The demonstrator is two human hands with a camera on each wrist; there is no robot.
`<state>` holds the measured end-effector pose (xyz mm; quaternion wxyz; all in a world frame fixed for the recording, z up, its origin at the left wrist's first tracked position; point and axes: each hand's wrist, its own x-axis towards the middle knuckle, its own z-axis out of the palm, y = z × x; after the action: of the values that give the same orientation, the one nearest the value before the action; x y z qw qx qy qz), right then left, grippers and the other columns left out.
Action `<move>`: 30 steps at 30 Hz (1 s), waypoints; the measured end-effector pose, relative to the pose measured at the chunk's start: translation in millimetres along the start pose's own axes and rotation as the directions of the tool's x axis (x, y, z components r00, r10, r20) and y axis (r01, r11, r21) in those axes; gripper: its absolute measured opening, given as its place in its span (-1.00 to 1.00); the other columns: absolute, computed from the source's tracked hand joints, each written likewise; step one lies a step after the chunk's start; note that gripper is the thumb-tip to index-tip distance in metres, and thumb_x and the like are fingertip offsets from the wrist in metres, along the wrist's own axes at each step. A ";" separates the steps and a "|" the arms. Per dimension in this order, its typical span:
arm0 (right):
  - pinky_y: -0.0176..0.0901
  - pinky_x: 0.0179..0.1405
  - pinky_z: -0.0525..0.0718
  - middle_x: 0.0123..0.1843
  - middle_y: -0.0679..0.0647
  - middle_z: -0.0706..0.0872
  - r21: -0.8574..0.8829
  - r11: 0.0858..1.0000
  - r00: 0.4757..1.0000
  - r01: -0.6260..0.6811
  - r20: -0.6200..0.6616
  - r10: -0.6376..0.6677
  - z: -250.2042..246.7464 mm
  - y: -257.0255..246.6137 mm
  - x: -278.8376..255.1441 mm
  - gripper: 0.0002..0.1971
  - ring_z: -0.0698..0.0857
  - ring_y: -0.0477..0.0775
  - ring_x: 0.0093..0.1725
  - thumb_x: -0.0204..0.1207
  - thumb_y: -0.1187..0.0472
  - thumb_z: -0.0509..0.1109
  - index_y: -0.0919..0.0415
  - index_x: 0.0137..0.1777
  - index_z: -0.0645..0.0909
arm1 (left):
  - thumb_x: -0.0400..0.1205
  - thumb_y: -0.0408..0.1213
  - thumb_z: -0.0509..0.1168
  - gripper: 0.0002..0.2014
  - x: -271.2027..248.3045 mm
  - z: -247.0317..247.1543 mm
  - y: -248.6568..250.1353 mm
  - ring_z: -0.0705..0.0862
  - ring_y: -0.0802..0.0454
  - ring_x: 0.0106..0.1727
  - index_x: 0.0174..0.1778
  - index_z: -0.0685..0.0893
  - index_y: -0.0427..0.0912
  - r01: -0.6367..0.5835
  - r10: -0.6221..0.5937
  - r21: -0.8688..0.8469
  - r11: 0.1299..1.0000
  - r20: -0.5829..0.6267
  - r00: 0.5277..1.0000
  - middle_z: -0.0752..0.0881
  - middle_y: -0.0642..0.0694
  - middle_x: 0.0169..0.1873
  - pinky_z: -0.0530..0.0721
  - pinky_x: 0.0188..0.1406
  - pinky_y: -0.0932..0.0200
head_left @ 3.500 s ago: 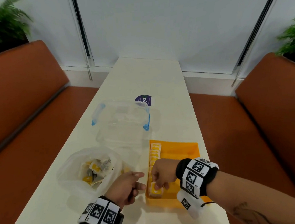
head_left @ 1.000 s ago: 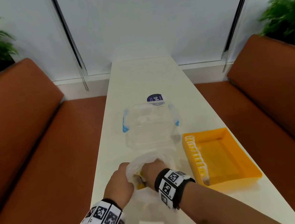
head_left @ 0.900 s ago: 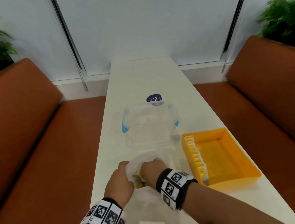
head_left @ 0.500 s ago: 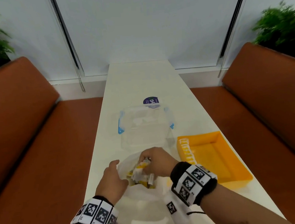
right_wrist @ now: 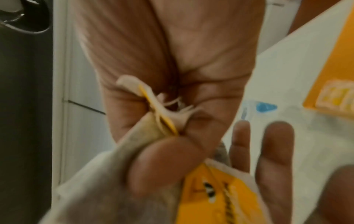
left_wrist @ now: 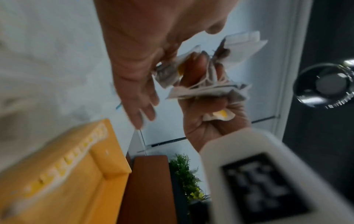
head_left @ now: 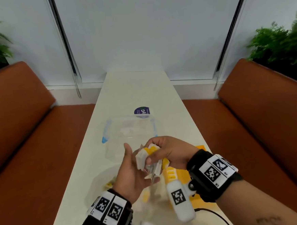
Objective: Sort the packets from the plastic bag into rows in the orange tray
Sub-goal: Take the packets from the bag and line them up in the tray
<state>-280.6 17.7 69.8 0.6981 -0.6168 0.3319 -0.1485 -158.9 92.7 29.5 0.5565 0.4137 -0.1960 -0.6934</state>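
My right hand grips a bunch of white and yellow packets in the air above the table, between the bag and the tray. In the right wrist view my thumb presses on the packets. My left hand is open, palm up, its straight fingers against the underside of the bunch. The clear plastic bag lies on the table below, with more packets in it. The orange tray is partly hidden behind my right wrist. It holds one row of packets along its left wall.
A clear lidded container with blue clips stands beyond my hands, and a purple sticker lies behind it. The narrow white table runs between two brown bench seats. A cable trails near the table's front edge.
My right hand has come up out of the bag with a handful of packets. My left hand has let go of the bag's rim and risen, open, beside the bunch.
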 end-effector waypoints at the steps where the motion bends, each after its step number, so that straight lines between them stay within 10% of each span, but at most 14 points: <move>1: 0.16 -0.01 0.64 -0.18 0.24 0.71 -0.055 0.998 1.000 -0.007 -0.016 0.006 -5.0 0.1 -3.1 -0.76 0.69 0.21 -0.20 0.35 0.58 0.46 0.21 -0.22 0.66 | 0.31 0.42 -0.01 -0.19 2.9 5.6 -4.5 0.74 -0.17 -0.12 0.20 0.65 -0.12 0.030 -0.028 -0.090 0.996 0.029 0.999 0.76 -0.25 -0.05 0.67 -0.06 -0.15; 10: -0.34 -0.46 0.49 -0.28 -0.03 0.50 -0.602 0.798 0.949 -0.022 -0.264 -0.173 -40.4 22.4 -22.6 -0.74 0.48 -0.11 -0.36 0.33 0.28 0.55 0.07 -0.07 0.55 | 0.36 0.07 0.32 -0.53 22.7 49.6 -45.4 0.78 -0.16 -0.28 -0.06 0.77 -0.26 0.162 -0.141 -0.331 0.930 0.085 0.986 0.75 -0.28 -0.16 0.76 -0.41 0.04; 16: -0.15 -0.10 0.62 -0.08 0.02 0.65 -0.455 0.889 0.961 0.043 -0.225 -0.162 -59.3 47.2 -33.5 -0.81 0.63 -0.04 -0.10 0.43 0.28 0.48 0.03 -0.10 0.54 | 0.40 -0.17 0.32 -0.69 40.3 55.5 -69.4 0.68 0.00 -0.39 0.00 0.69 -0.23 0.105 -0.124 -0.355 0.929 -0.030 0.992 0.67 -0.14 -0.26 0.62 -0.72 0.29; 30: -0.26 -0.65 0.59 -0.26 0.15 0.56 -0.038 0.999 0.990 -0.020 -0.142 0.015 -85.0 52.3 -44.8 -0.90 0.55 0.03 -0.36 0.55 0.32 0.39 0.19 -0.20 0.61 | 0.61 -0.41 0.22 -0.81 38.9 51.9 -86.6 0.60 0.15 -0.65 -0.33 0.59 -0.25 -0.091 0.022 -0.211 0.973 -0.308 0.951 0.59 -0.07 -0.57 0.57 -0.73 0.37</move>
<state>-379.0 -9.4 30.6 0.6617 -0.6153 0.3890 -0.1794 -254.3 72.9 -17.7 0.6425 0.4448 -0.0411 -0.6226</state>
